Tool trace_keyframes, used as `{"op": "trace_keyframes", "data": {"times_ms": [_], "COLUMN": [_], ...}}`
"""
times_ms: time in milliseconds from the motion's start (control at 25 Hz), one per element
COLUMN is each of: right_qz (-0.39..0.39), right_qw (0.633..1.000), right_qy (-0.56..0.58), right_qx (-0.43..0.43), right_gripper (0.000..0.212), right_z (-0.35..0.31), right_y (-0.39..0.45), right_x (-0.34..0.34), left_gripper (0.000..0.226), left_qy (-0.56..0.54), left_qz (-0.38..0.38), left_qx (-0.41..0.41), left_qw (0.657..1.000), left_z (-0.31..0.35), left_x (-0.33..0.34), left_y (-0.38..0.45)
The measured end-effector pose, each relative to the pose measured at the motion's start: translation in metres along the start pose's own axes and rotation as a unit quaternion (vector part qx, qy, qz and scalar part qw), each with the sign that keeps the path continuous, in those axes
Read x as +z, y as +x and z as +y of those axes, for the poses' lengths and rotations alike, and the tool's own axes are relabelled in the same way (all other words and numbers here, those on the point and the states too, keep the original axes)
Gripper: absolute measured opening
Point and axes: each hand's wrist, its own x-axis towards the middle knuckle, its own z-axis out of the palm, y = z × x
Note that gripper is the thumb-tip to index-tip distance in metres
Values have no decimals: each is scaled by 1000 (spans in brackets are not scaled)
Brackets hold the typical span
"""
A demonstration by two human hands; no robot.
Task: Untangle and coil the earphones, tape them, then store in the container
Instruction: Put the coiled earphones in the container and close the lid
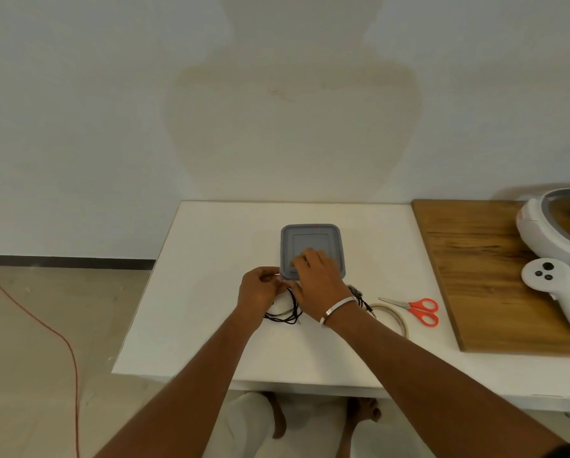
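While tangled: black earphones (285, 314), uncoiled.

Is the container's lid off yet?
No, the grey lid sits closed on the container, with the right hand resting on it.

Bench (210, 292): set against the wall (111, 110), floor (29, 325) to its left.
Container (311, 241): lidded, on the bench, centre, toward the wall side.
Earphones (285, 314): on the bench, in front of the container, running from under the left hand (258, 289) rightward beneath the right wrist.
Right hand (316, 279): on the container's near edge.
Tape roll (391, 317): flat on the bench, right of the earphones.
Scissors (415, 309): just right of the tape roll.
Board (475, 276): on the bench's right part, carrying 1 controller (561, 295) with a headset (554, 226) behind it.
Cable (62, 342): on the floor, left of the bench.
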Motion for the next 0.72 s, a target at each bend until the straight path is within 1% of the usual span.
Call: {"op": "trace_keyframes", "data": {"times_ms": [80,160,360,520,600,720], "right_qz": [-18,-13,-24,-50,-58,-74], "right_qw": [1000,999,995,989,986,983], "right_qy": [-18,-45,-96,-142,-158,-164], "right_qx": [-3,9,23,-4,-9,-42], "right_gripper": [28,28,30,34,31,26], "right_z": [-5,-10,-12,-14,-16,-14], "right_y": [5,9,14,16,15,16], "right_x": [8,12,13,15,11,9], "left_gripper": [26,26,20,19,17,14], "left_qy": [14,13,-32,-34,-36,-26], "left_qz": [-2,-3,-14,-18,-21,-14], "left_qx": [-2,-5,-25,-37,-38,-36], "left_qw": [1000,1000,999,999,998,999], "left_z": [-2,-4,-5,-2,0,0], "left_x": [1,1,-1,-3,-3,-3], "left_y": [2,4,7,8,9,9]}}
